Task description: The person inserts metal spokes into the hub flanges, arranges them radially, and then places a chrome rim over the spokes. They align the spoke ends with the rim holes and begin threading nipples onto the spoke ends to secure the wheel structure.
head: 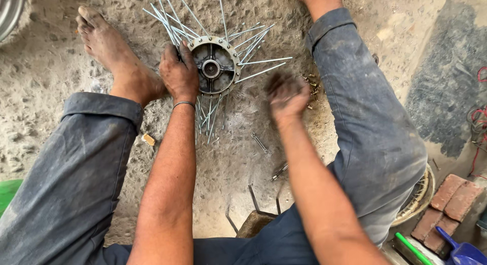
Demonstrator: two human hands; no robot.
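Dirt floor: left hand on hub

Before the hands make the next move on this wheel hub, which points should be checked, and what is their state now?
1. Left hand rests on the hub rim: ok.
2. Right hand holds something: cannot tell, blurred.
3. Spokes fan out from the hub: ok.
4. Small brass fittings within reach of the right hand: ok.
5. Small spanner lies free on the ground: ok.

We grip the wheel hub at its rim with our left hand, spokes fanning out, while our right hand hovers, blurred, beside brass nipples.
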